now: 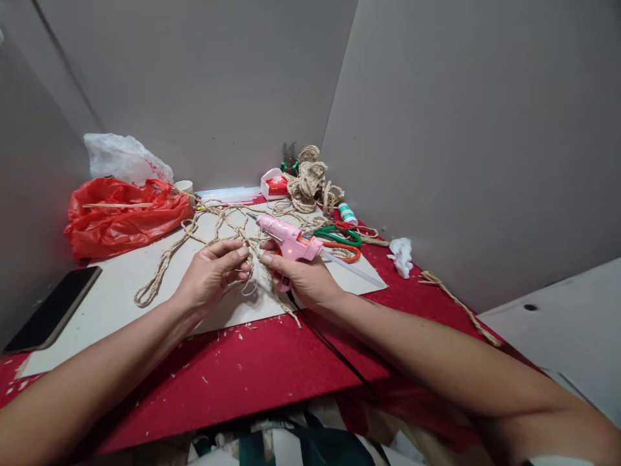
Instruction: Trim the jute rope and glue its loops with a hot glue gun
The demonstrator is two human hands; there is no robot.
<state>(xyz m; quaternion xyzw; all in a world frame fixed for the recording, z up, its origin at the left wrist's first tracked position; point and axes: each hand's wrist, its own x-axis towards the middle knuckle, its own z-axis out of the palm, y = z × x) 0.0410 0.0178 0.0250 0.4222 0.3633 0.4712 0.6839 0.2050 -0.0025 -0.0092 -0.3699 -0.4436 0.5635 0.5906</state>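
Note:
A pink hot glue gun with a lit orange light and a clear glue stick out of its back is gripped in my right hand. Its nozzle points away to the upper left. My left hand pinches a strand of braided straw cord between thumb and fingers, close to my right fingertips. A thin pale loop of wire or thread hangs below the pinch. More braided cord spreads in loops over a white board. Behind the glue gun lie scissors with green handles and orange-handled scissors.
A red plastic bag and a white bag lie back left, above a phone. Glue sticks, a red-white box and coiled cord stand at the back. Crumpled tissue lies right; a black cable crosses the red table.

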